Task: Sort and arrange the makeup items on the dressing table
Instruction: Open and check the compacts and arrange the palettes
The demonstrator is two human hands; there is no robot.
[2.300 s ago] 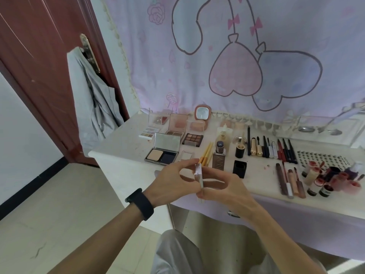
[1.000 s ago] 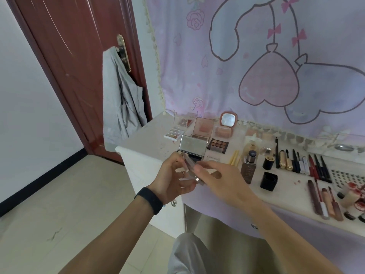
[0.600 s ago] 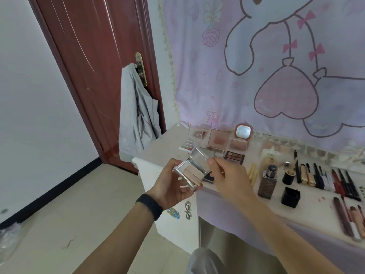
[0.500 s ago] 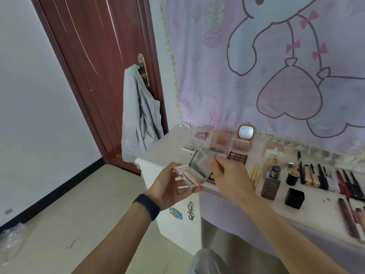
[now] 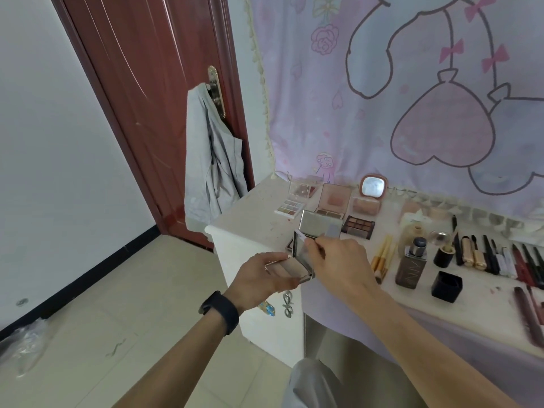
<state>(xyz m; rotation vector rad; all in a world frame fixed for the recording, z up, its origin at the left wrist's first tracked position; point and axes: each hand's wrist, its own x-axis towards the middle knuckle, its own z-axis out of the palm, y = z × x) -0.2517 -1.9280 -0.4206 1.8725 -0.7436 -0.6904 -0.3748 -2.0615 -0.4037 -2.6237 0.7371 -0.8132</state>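
My left hand (image 5: 259,275) grips the base of a small silver powder compact (image 5: 294,267) in front of the dressing table's left corner. The compact stands open, with its mirrored lid upright. My right hand (image 5: 341,265) pinches the top edge of that lid. Behind it on the dressing table (image 5: 253,213) lies a larger open compact (image 5: 319,228), with several open palettes (image 5: 357,227) beyond and a round pink mirror (image 5: 373,187) at the back.
Yellow pencils (image 5: 382,257), a brown foundation bottle (image 5: 410,266), a black cube cap (image 5: 446,285) and a row of lipsticks and pens (image 5: 500,257) fill the table's right side. A red door (image 5: 153,98) with a grey garment (image 5: 212,166) stands left.
The closed compact I held edge-on has been opened between my hands; its lid now stands upright. My view has swung left toward the door.
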